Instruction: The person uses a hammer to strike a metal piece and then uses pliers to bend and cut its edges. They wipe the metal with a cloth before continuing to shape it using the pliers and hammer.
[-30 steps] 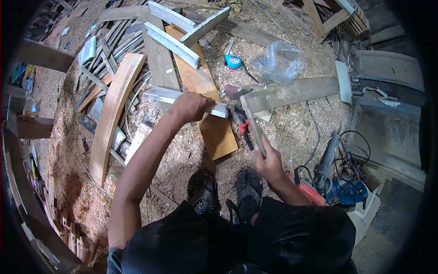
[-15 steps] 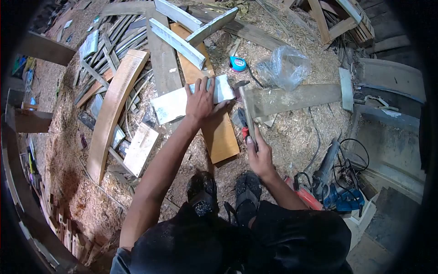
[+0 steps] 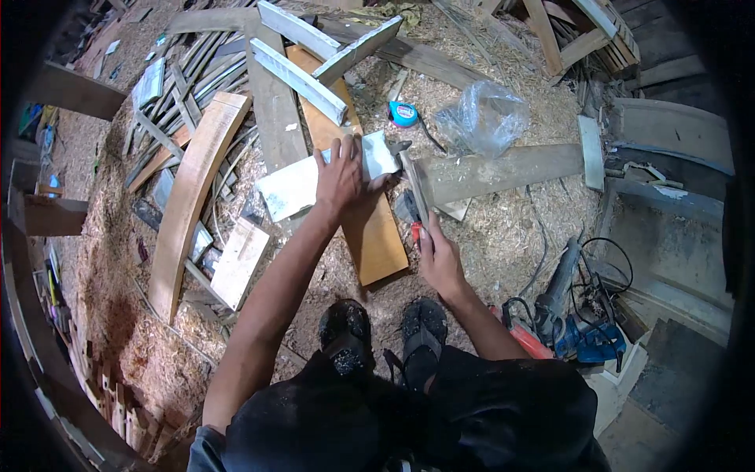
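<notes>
My left hand [image 3: 340,175] presses on a white-painted board [image 3: 289,187], with its fingers over the top face. That board lies across an orange-brown plank [image 3: 376,240] on the ground. My right hand [image 3: 440,258] is wrapped round the wooden handle of a hammer [image 3: 414,186]. The hammer's dark head is at the right end of the white board, close to my left thumb. A tool with a red handle [image 3: 416,231] shows beside the hammer handle, just above my right fingers.
A blue tape measure [image 3: 403,114] and a clear plastic bag [image 3: 489,119] lie ahead. White-edged frame pieces [image 3: 299,81] stand beyond the board. A curved plank [image 3: 193,197] is at the left. Corded power tools [image 3: 586,340] lie at the right, and shavings cover the ground.
The hammer has tilted, and its head has come to the end of the white board. My right hand has shifted slightly left. My left hand remains on the board.
</notes>
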Tool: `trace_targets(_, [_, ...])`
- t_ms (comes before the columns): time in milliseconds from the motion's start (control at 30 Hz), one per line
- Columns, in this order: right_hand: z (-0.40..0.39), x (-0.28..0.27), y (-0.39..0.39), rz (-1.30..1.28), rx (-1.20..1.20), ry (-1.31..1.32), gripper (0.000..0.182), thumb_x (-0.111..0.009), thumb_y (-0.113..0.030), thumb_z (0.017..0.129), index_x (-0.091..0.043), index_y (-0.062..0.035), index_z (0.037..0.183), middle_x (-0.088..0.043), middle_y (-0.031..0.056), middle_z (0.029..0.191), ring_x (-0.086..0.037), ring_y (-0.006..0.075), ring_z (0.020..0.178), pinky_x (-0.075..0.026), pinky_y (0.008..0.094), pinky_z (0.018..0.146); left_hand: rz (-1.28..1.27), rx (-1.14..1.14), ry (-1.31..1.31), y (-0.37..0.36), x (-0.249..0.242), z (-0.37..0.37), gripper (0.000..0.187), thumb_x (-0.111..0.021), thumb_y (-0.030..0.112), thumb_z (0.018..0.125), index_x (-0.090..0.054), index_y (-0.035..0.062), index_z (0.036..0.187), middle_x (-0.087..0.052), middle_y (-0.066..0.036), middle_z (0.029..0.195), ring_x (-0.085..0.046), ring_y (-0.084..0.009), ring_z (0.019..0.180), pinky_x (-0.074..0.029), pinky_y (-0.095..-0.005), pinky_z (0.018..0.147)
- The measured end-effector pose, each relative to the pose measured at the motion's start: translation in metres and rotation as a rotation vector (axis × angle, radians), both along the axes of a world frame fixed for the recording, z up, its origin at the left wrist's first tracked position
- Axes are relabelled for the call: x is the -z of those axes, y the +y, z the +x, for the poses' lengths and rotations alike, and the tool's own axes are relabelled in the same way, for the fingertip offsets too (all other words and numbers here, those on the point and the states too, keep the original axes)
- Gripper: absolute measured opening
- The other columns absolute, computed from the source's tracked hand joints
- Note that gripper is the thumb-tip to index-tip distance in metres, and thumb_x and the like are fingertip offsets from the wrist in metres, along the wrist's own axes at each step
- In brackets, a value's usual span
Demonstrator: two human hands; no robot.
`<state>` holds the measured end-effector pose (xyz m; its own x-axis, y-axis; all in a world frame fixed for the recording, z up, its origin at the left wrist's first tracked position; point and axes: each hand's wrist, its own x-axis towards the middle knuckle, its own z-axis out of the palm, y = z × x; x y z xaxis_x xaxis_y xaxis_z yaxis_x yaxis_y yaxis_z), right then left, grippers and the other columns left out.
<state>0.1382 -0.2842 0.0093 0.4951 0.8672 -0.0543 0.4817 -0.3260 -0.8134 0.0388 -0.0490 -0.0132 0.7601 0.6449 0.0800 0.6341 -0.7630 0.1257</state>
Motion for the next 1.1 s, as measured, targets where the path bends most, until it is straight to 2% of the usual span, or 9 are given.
trace_targets(367, [-0.011,-0.017,-0.008,0.137,0.146,0.161,0.043,-0.050,-0.017,0.103,-0.046,0.0043,0.139,-0.067,0.0247,0.108,-0.070,0.0291,0.095,-0.053,0.0360,0.078,-0.034,0.102,0.102,0.022,0.009,-0.008,0.084,-0.062,0.065,0.083,-0.052,0.0009,0.135,-0.053,-0.016,0.130,-0.050,-0.0325,0.122,-0.044,-0.0564,0.095])
trace_targets(500, [-0.011,-0.023,-0.012,0.170,0.103,0.164,0.043,-0.050,-0.018,0.103,-0.045,0.0012,0.141,-0.066,0.0210,0.116,-0.067,0.0270,0.106,-0.051,0.0356,0.089,-0.477,0.252,0.179,0.037,-0.051,-0.015,0.078,-0.057,0.068,0.085,-0.061,-0.0016,0.120,-0.067,-0.023,0.111,-0.064,-0.0403,0.107,-0.053,-0.0474,0.089])
trace_targets(600, [-0.008,-0.022,-0.016,0.092,0.036,0.216,0.046,-0.046,-0.017,0.103,-0.040,0.0011,0.145,-0.064,0.0240,0.121,-0.066,0.0301,0.107,-0.050,0.0377,0.091,-0.316,0.334,-0.005,0.029,-0.029,-0.027,0.074,-0.057,0.066,0.087,-0.059,-0.0001,0.119,-0.065,-0.021,0.114,-0.062,-0.0374,0.111,-0.051,-0.0478,0.091])
trace_targets(633, [-0.008,-0.022,-0.017,0.064,0.018,0.198,0.047,-0.045,-0.016,0.103,-0.037,0.0011,0.147,-0.063,0.0251,0.123,-0.066,0.0311,0.108,-0.050,0.0382,0.092,-0.104,0.311,0.065,0.019,-0.017,-0.028,0.080,-0.058,0.066,0.086,-0.054,0.0000,0.130,-0.061,-0.021,0.127,-0.060,-0.0356,0.117,-0.048,-0.0449,0.098])
trace_targets(733, [-0.012,-0.023,-0.023,0.033,-0.032,0.159,0.051,-0.043,-0.014,0.104,-0.031,0.0011,0.150,-0.060,0.0281,0.128,-0.065,0.0336,0.110,-0.049,0.0391,0.093,0.148,0.319,0.031,0.013,0.016,-0.034,0.081,-0.057,0.066,0.086,-0.050,0.0014,0.135,-0.058,-0.021,0.132,-0.058,-0.0340,0.121,-0.045,-0.0441,0.102])
trace_targets(767, [-0.013,-0.020,-0.025,0.058,-0.054,0.156,0.051,-0.043,-0.013,0.104,-0.030,0.0012,0.151,-0.059,0.0289,0.129,-0.065,0.0342,0.110,-0.049,0.0390,0.092,0.224,0.350,-0.052,0.017,0.027,-0.034,0.077,-0.054,0.068,0.087,-0.054,0.0014,0.127,-0.061,-0.020,0.127,-0.060,-0.0342,0.116,-0.048,-0.0438,0.096])
trace_targets(867, [-0.016,-0.025,-0.026,0.038,-0.062,0.160,0.052,-0.043,-0.013,0.103,-0.029,0.0012,0.151,-0.059,0.0304,0.128,-0.066,0.0350,0.109,-0.051,0.0388,0.088,-0.215,0.268,0.157,0.022,-0.024,-0.019,0.071,-0.053,0.068,0.088,-0.057,0.0027,0.115,-0.064,-0.019,0.117,-0.065,-0.0356,0.104,-0.053,-0.0449,0.086])
trace_targets(900, [-0.015,-0.029,-0.024,0.018,-0.056,0.161,0.052,-0.043,-0.013,0.103,-0.029,0.0012,0.151,-0.059,0.0307,0.126,-0.066,0.0351,0.109,-0.051,0.0387,0.087,-0.235,0.286,0.120,0.028,-0.028,-0.017,0.067,-0.051,0.069,0.089,-0.059,0.0042,0.105,-0.068,-0.019,0.102,-0.068,-0.0376,0.089,-0.055,-0.0474,0.076])
trace_targets(1100, [-0.004,-0.043,-0.009,0.120,-0.041,0.079,0.053,-0.045,-0.010,0.102,-0.031,0.0014,0.151,-0.064,0.0309,0.114,-0.069,0.0361,0.099,-0.053,0.0384,0.081,-0.258,0.279,0.158,0.033,-0.040,-0.012,0.075,-0.047,0.075,0.088,-0.068,0.0026,0.087,-0.071,-0.019,0.078,-0.070,-0.0376,0.075,-0.056,-0.0470,0.069])
